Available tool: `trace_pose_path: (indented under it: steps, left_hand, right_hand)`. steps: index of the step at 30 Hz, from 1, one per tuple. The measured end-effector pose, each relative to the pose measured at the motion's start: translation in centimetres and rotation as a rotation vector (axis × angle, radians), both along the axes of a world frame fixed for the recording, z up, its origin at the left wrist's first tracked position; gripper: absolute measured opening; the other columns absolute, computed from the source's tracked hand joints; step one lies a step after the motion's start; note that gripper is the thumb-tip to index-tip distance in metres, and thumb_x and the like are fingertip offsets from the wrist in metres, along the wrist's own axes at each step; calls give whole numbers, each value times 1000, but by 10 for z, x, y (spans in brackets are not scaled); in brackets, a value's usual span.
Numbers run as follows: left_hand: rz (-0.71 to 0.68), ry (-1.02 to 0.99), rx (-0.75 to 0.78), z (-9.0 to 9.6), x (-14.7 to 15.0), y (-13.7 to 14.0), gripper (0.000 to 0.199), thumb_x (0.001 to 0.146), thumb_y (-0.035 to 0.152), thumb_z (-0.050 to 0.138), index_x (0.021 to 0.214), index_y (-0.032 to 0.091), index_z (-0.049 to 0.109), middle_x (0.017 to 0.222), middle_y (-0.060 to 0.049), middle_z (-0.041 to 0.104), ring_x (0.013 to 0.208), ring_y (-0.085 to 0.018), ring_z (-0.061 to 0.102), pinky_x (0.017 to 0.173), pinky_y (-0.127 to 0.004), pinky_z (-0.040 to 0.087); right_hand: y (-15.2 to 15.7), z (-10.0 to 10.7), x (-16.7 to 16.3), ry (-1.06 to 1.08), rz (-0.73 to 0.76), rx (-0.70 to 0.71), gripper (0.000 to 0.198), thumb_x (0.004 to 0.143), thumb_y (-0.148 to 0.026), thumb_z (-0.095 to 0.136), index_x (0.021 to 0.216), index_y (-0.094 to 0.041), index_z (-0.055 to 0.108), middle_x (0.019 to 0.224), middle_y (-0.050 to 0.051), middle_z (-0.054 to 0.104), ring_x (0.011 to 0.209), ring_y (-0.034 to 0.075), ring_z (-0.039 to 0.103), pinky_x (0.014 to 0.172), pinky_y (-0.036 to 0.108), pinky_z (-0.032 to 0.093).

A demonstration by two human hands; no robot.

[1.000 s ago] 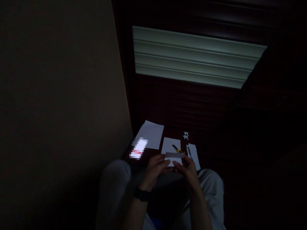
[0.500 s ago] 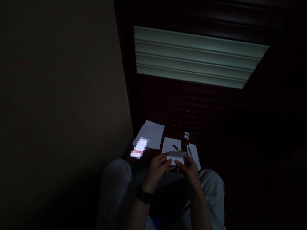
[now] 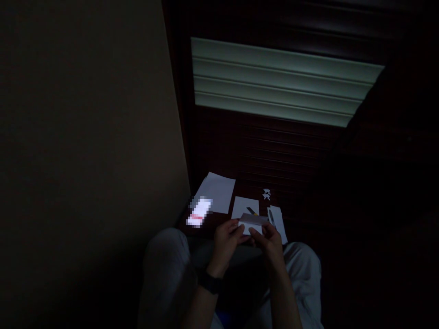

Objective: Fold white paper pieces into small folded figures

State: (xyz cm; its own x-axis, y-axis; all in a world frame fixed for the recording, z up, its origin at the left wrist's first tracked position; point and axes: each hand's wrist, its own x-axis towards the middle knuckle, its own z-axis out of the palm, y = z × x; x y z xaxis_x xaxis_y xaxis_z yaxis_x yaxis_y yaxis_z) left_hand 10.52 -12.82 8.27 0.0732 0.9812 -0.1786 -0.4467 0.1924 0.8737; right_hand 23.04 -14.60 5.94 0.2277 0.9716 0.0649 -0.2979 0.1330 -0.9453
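Observation:
Between my two hands is a small piece of folded white paper (image 3: 253, 227), its far flap standing up in shadow. My left hand (image 3: 227, 237) grips its left side, thumb on the near face. My right hand (image 3: 269, 238) pinches the right side, with the thumb also on top. Just beyond the paper lies a utility knife (image 3: 253, 211), partly hidden by the flap, on a white sheet (image 3: 240, 205). To the right, a pen (image 3: 272, 217) rests on some white paper strips (image 3: 279, 222).
A larger stack of white paper (image 3: 219, 192) lies at the back left, with a lit, pixelated phone (image 3: 199, 212) by its near edge. Small white paper scraps (image 3: 266, 194) sit at the back. A wall (image 3: 103, 114) rises on the left, a louvered panel (image 3: 281, 82) ahead.
The far flap of the folded paper has tilted up a little and covers more of the knife. My left wrist has shifted slightly right; both hands keep their hold.

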Motion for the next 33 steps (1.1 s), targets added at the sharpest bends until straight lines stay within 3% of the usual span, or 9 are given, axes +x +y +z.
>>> trace_pose_path:
  steps: [15, 21, 33]
  left_hand:
    - [-88, -7, 29, 0, -5, 0, 34, 67, 22, 73, 93, 9, 58, 92, -14, 65, 74, -23, 66, 70, -41, 57]
    - [-90, -9, 34, -1, -5, 2, 33, 65, 24, 74, 90, 9, 60, 91, -13, 66, 75, -24, 66, 71, -40, 57]
    - [-127, 36, 109, 6, -6, 0, 26, 70, 24, 68, 90, 8, 61, 91, -13, 66, 80, -25, 65, 70, -38, 57]
  right_hand:
    - [4, -4, 3, -1, -41, 0, 24, 69, -36, 68, 81, -16, 61, 49, -4, 53, 39, 9, 44, 38, 21, 35]
    - [5, -6, 3, 12, -59, -6, 27, 67, -36, 70, 82, -16, 59, 57, -3, 58, 39, 9, 47, 37, 21, 36]
    - [3, -4, 5, 11, -53, -3, 21, 70, -33, 69, 80, -17, 59, 48, -4, 55, 38, 9, 46, 37, 19, 35]
